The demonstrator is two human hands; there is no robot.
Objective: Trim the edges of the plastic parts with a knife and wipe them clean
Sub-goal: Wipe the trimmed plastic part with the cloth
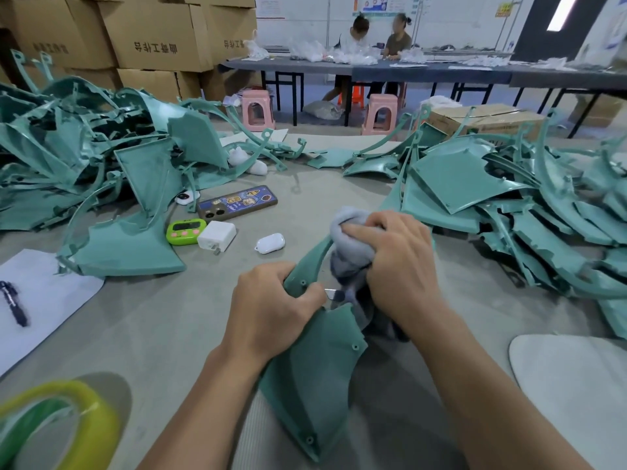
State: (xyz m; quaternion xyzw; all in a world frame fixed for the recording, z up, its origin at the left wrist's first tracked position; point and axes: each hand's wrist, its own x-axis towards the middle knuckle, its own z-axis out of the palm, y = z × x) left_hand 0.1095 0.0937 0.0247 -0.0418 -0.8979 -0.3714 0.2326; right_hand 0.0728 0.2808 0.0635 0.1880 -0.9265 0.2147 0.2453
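Your left hand (271,307) has its fingers curled tight round the narrow neck of the green plastic part (315,378), whose broad panel hangs below your knuckles, toward you. Your right hand (397,262) is bunched round the grey cloth (353,232), pressing it on the part's thin curved arm just past your left fingertips.

Between the two sets of fingers a short bright blade (334,295) shows, very near your left fingertips. If the cloth drags or the part twists in your grip, that edge could catch a finger or score the plastic.

The cloth hides the blade's handle, so I cannot tell which hand holds it, or whether it is held at all. The arm's far end is lost behind the cloth, and your right fingertips are buried in it.
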